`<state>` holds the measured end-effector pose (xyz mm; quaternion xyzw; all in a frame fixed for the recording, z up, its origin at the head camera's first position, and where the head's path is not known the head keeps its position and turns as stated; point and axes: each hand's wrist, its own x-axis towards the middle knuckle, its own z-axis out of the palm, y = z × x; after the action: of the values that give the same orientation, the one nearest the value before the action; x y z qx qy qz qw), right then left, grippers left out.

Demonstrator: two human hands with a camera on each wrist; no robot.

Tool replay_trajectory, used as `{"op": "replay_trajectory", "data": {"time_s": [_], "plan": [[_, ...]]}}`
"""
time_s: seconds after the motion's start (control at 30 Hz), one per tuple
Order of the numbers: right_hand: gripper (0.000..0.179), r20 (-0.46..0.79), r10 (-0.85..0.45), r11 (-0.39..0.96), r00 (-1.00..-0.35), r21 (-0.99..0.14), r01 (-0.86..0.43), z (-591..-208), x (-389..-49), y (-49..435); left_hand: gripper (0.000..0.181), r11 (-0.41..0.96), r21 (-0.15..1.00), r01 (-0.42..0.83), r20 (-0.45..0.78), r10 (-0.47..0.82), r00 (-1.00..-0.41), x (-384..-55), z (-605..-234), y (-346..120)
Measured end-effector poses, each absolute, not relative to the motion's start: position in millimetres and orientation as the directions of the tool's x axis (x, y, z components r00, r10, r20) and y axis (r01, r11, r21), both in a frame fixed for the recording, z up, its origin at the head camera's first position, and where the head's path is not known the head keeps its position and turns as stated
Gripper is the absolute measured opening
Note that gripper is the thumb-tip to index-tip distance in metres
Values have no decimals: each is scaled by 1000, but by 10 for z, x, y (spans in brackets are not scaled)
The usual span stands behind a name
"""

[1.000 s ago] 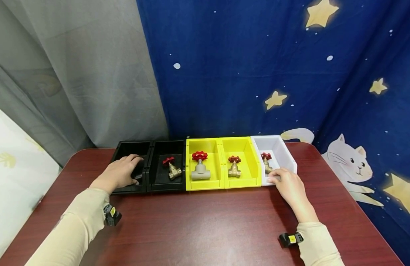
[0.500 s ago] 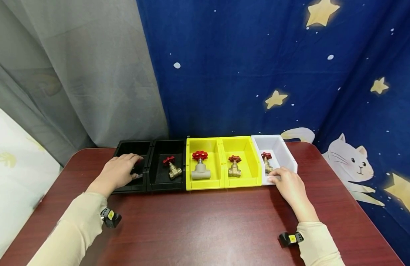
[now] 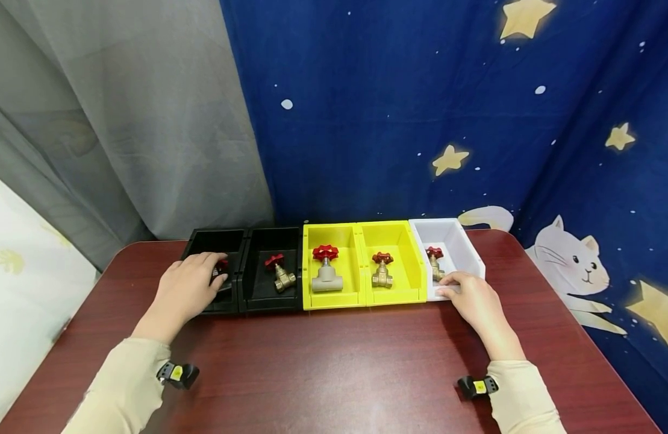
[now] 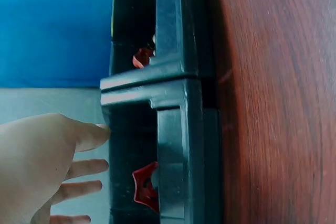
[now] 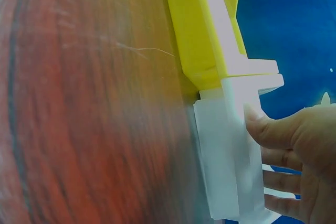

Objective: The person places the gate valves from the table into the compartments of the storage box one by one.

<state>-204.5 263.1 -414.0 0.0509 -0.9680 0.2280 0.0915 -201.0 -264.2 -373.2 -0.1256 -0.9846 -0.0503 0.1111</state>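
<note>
My left hand point(image 3: 184, 289) hovers over the leftmost black bin point(image 4: 173, 156), fingers loosely extended and holding nothing. Inside that bin shows the red handwheel point(image 4: 147, 187) of a valve, mostly hidden by the front wall. At the other end, my right hand point(image 3: 474, 301) holds the front rim of the white bin point(image 5: 228, 156), thumb on the rim and fingers behind it, their tips hidden. Just left of those fingers, inside the white bin, stands a brass gate valve point(image 3: 435, 265) with a red handwheel.
Between the hands, a second black bin point(image 3: 271, 303) contains a brass valve point(image 3: 283, 279). One yellow bin point(image 3: 334, 302) bears a grey tee-shaped valve point(image 3: 327, 277), the other yellow bin point(image 3: 406, 241) a brass valve point(image 3: 382, 275). Curtains point(image 3: 366, 120) hang close behind the row.
My left hand has drawn slightly back and left, uncovering the valve's red handwheel in the leftmost black bin. My right hand stays almost still at the white bin.
</note>
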Motion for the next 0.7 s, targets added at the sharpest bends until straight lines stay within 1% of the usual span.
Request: {"op": "replay_trajectory", "data": {"time_s": [0.17,0.43,0.6,0.7], "plan": [[16,193,-100,894,-976,-414,-174,-4134,-2045,2646,45,964,90,250,260,220,-940,-1909,-3736,-2592],[19,150,-168,896,-974,-389,-214,-4099,-2044,2700,54,962,122,246,312,198,-929,-1729,-3724,-2452],[25,108,-156,904,-982,-385,-186,-4013,-2023,2724,60,951,171,259,329,193,-924,-1616,-3706,-2341],[26,115,-137,910,-984,-377,-171,-3921,-1984,2728,62,948,193,255,340,179,-923,-1560,-3722,-2262]]}}
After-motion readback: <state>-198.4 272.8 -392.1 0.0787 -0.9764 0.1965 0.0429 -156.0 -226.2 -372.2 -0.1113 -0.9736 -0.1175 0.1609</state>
